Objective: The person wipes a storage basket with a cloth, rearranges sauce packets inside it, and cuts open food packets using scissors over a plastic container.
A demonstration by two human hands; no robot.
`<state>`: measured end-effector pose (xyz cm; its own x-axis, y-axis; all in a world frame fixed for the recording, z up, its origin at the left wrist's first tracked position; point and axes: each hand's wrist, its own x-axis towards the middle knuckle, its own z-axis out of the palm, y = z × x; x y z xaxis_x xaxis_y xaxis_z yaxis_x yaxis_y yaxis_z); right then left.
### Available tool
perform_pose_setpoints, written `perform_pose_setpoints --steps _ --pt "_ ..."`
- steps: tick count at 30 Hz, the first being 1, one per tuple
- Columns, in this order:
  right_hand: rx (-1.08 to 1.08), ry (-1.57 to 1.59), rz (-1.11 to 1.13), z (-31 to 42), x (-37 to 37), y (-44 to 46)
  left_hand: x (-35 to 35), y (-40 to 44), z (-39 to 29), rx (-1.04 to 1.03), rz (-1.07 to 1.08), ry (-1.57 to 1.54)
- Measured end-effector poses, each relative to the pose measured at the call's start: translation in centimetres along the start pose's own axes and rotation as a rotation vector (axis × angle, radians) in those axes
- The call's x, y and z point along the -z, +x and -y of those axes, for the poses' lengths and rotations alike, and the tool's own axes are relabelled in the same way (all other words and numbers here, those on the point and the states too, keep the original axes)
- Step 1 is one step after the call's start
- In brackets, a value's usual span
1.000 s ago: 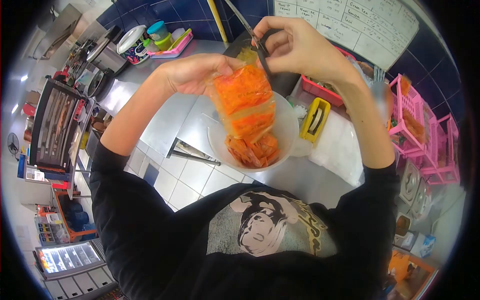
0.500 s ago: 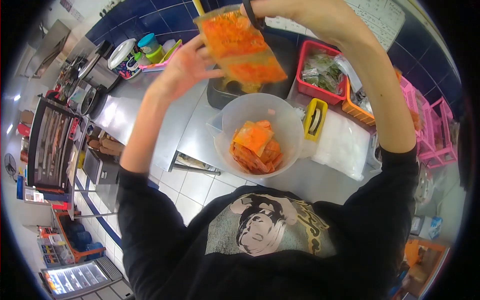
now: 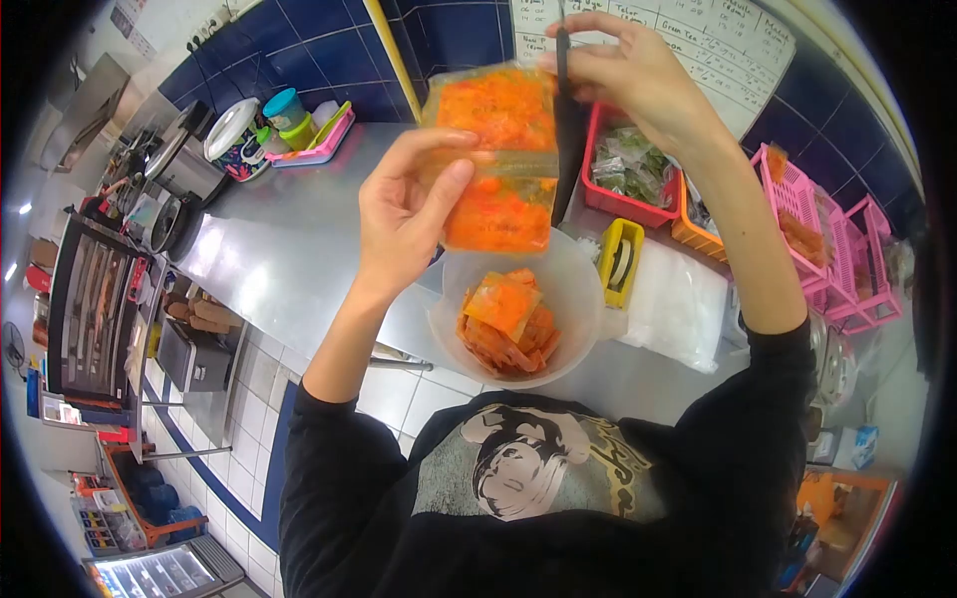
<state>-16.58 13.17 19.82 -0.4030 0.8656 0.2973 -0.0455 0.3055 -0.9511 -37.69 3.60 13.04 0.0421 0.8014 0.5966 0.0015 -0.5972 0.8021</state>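
Note:
My left hand point(image 3: 404, 204) pinches a strip of two joined clear sachets point(image 3: 496, 214) filled with something orange, thumb in front near the seam between them. Beside the strip's right edge, my right hand point(image 3: 608, 75) grips what look like black-handled scissors point(image 3: 562, 65), seen nearly edge-on; their blades are hard to make out. Below the strip stands a translucent plastic jug point(image 3: 583, 329). Several orange sachets point(image 3: 503, 304) lie piled inside it.
Right of the jug are a yellow holder point(image 3: 622, 261), a stack of clear plastic bags point(image 3: 678, 304), a red basket point(image 3: 638, 211) of green packets and pink baskets point(image 3: 793, 204). Colourful tubs point(image 3: 294, 125) stand on the steel counter point(image 3: 289, 234) at left. A yellow pole point(image 3: 394, 55) rises behind.
The sachet strip has swung from a slant to upright and come nearer. My left thumb now lies across its front. My right hand has moved right, with the black handle turned upright.

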Motion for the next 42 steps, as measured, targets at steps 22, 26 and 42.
perform_pose_setpoints --steps 22,26,42 --pt "-0.286 0.588 0.531 -6.1 3.6 -9.2 0.0 2.4 -2.2 0.140 0.278 0.046" --pt "-0.281 0.563 0.535 -6.0 3.4 -9.1 0.0 2.2 -2.3 0.145 0.313 0.031" --pt "-0.301 0.615 0.527 -6.2 3.4 -9.4 -0.6 2.0 -2.7 0.150 0.337 -0.013"
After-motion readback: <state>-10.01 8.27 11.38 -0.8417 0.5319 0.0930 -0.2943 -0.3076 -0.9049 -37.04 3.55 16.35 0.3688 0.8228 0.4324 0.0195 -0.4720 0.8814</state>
